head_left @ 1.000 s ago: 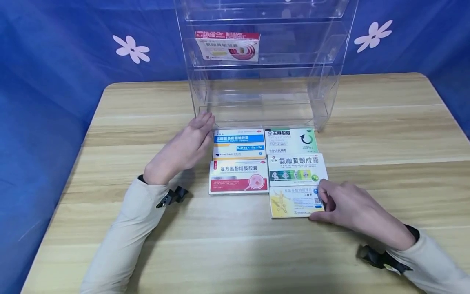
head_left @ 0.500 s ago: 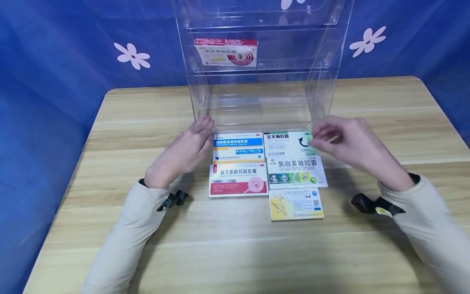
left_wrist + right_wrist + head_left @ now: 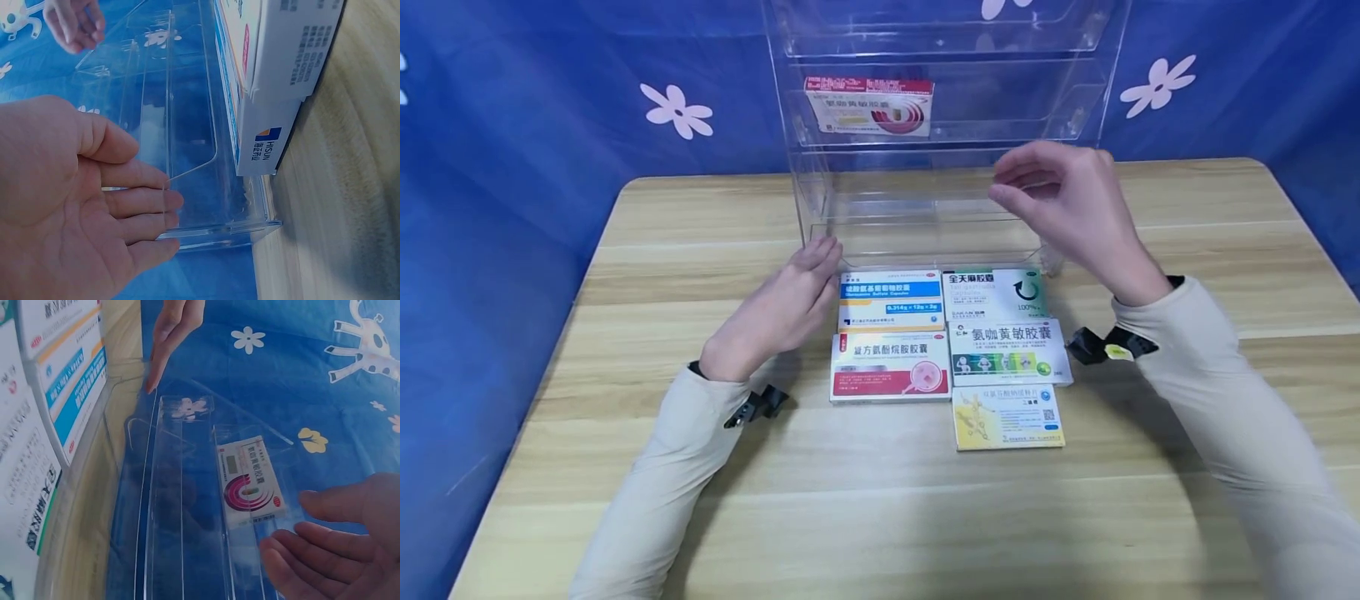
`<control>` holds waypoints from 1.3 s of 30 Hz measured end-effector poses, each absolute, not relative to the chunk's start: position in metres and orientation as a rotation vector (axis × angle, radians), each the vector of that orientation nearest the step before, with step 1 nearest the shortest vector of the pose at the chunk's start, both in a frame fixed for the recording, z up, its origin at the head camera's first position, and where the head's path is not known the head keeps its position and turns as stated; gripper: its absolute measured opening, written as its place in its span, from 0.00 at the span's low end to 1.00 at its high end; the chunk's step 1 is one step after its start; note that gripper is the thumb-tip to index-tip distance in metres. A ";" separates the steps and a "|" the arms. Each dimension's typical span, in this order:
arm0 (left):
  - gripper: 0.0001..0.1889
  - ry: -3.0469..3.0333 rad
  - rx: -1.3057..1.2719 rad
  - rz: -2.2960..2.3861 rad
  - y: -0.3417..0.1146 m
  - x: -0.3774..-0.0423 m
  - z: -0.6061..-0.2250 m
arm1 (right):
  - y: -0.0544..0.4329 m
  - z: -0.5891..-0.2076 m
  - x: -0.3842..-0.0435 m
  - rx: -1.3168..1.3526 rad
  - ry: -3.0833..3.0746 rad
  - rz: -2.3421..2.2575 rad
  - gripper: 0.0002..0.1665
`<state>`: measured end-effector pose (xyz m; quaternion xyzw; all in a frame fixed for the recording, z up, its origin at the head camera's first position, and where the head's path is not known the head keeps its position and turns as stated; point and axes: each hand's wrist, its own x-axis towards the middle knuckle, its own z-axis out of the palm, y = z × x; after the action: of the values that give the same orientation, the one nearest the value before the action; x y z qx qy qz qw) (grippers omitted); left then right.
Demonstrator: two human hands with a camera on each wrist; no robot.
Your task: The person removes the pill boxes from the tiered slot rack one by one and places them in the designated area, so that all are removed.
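Note:
My left hand [image 3: 778, 304] rests its straight fingers against the lower left front corner of a clear plastic display rack [image 3: 1015, 108]. In the left wrist view, those fingers [image 3: 140, 200] touch the rack's edge, and the palm holds nothing. My right hand [image 3: 1071, 192] hovers before the rack's right half, fingers loosely bent and holding nothing. On a middle tier leans a red-and-white medicine box [image 3: 872, 108], which the right wrist view shows near the right fingertips. Before the rack lie a blue-and-orange medicine box [image 3: 891, 304] and a green-and-white one [image 3: 988, 300].
Closer to me lie a red-banded medicine box [image 3: 887, 371], a white box with a green strip [image 3: 1003, 358] and a yellow-and-white box [image 3: 1007, 421]. All sit on the wooden table [image 3: 812, 517]. A blue flowered cloth [image 3: 572, 83] hangs behind.
My right hand has left the yellow-and-white box, risen past the green-and-white one and moved forward to the rack. The left hand has stayed at the rack's corner.

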<state>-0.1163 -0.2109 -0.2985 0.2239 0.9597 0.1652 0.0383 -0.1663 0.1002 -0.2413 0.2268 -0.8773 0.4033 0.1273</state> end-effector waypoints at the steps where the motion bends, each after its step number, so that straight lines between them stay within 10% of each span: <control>1: 0.27 2.942 0.681 0.507 -0.211 -0.116 -0.299 | 0.098 -0.241 -0.169 0.659 -2.535 1.176 0.13; 39: 0.27 2.948 0.670 0.465 -0.211 -0.117 -0.302 | 0.027 -0.235 -0.235 0.541 -2.396 1.186 0.21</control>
<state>-0.1167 -0.2105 -0.3017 0.2187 0.9630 0.1518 0.0415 -0.2348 0.0270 -0.2349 0.1942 -0.8597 0.4254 0.2056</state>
